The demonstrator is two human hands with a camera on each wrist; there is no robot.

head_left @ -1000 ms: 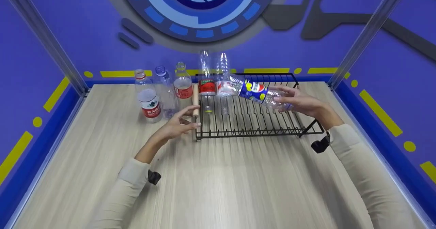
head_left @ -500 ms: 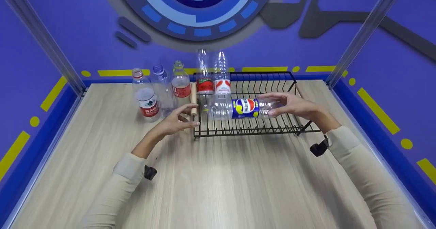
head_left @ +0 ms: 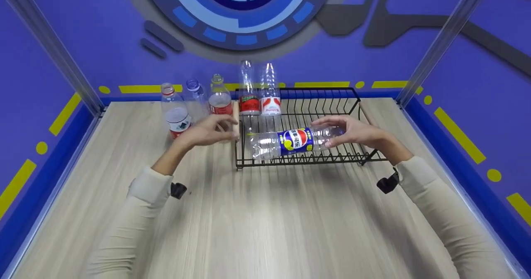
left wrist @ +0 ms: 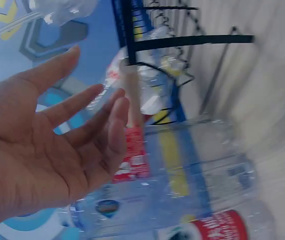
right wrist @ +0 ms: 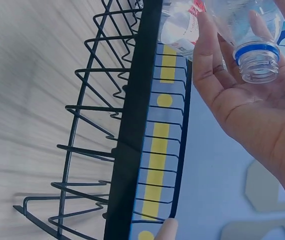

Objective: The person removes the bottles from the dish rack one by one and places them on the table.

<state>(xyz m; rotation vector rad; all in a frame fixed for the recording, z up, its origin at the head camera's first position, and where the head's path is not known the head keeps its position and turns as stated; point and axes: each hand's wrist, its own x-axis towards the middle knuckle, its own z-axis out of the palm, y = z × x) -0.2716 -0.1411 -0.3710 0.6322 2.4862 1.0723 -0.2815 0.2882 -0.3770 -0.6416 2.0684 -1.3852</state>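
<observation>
One clear ribbed plastic bottle [head_left: 290, 141] lies gripped by right hand [head_left: 352, 130] fingers; left hand [head_left: 207, 130] fingers spread.

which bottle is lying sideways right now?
The blue-label bottle held by the right hand over the black rack. Every other bottle stands vertical: three upright left of the rack, two inverted in it.

— What moved?
— The right hand [head_left: 352, 131] swung the Pepsi bottle [head_left: 290, 141] down, level over the rack [head_left: 356, 156].
— And the left hand [head_left: 207, 131]?
— Shifted back toward the standing bottles [head_left: 178, 113], maybe touching one.
</observation>
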